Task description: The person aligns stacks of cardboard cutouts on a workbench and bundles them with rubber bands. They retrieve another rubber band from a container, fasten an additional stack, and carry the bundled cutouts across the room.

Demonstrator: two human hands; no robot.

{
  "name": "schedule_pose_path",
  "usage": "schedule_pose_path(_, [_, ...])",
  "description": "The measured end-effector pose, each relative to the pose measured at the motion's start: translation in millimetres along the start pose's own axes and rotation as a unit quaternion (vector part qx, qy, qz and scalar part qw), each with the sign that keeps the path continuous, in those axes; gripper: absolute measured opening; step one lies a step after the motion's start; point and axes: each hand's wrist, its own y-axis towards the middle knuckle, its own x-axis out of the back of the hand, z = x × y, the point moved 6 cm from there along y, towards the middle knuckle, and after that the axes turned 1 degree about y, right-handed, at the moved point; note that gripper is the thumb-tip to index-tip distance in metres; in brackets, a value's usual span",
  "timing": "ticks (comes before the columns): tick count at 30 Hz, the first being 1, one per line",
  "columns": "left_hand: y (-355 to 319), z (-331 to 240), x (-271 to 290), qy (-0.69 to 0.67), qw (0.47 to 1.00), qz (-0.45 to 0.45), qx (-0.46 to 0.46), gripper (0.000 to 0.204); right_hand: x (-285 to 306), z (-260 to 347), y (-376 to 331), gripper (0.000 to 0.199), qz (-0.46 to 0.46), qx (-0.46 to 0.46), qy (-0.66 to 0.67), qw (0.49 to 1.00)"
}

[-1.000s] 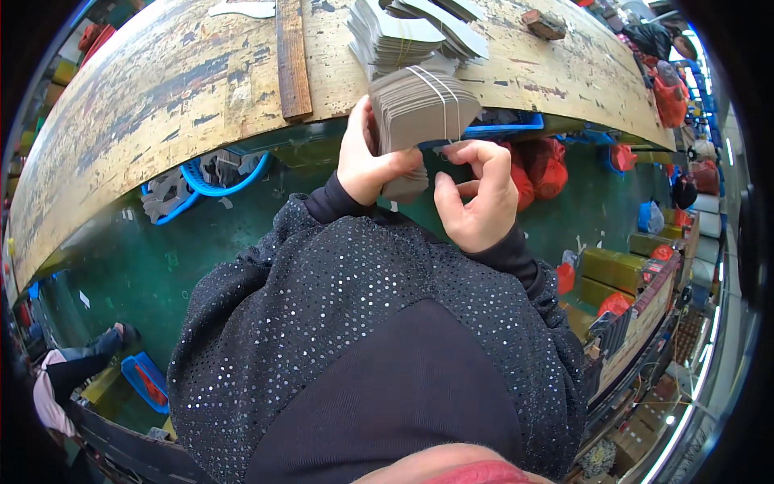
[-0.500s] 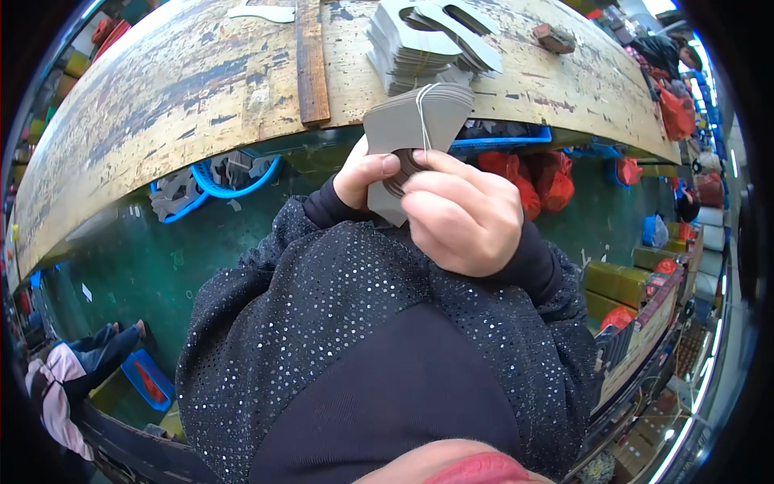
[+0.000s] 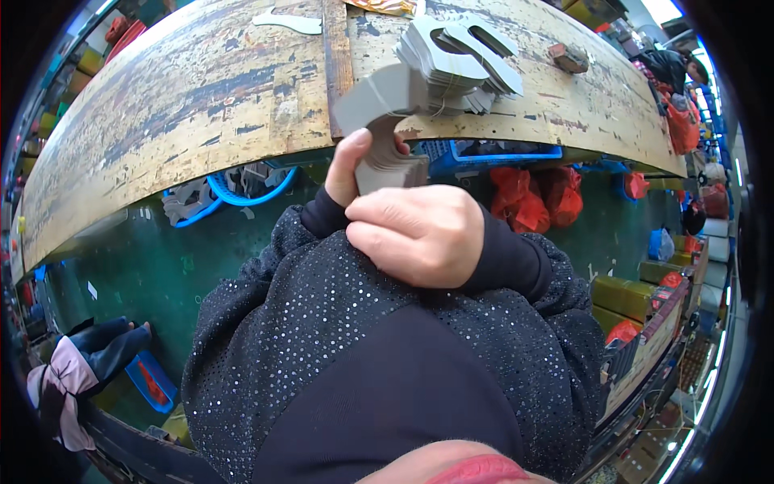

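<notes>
My left hand grips a stack of grey, curved, flat cut-out pieces, thumb along its left side and the other fingers mostly behind it. The stack is tilted and a little blurred, held over the near edge of the table. My right hand is closed just below the stack's lower end, its fingers pinched together. What they pinch is hidden. Just beyond, on the table, stand more stacks of similar pale curved pieces.
On the worn wooden table lie a wooden strip, a loose pale piece and a brick-like block. Beneath the near edge are blue baskets of scraps and red bags. A person is at far left.
The white string seen across the stack's front is no longer clear. My right hand has moved down and left from the stack's middle. The stack has turned, and the view has shifted slightly.
</notes>
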Motion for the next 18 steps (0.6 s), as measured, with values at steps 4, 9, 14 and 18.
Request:
schedule_pose_path(4, [11,-25,13,-0.020,0.991,0.082,-0.107,0.057,20,-33,-14,0.017,-0.172,-0.093,0.043,0.980])
schedule_pose_path(9, [29,-32,40,-0.066,0.992,0.032,-0.099,0.073,60,-104,-84,0.012,-0.267,-0.250,-0.074,0.928])
schedule_pose_path(14, [54,-36,40,-0.148,0.977,0.045,-0.148,0.083,97,-256,-172,0.018,-0.304,-0.427,-0.030,0.851])
schedule_pose_path(18, [83,-26,49,-0.119,0.978,-0.022,-0.168,0.085,101,-391,-240,0.026,-0.257,-0.508,0.101,0.816])
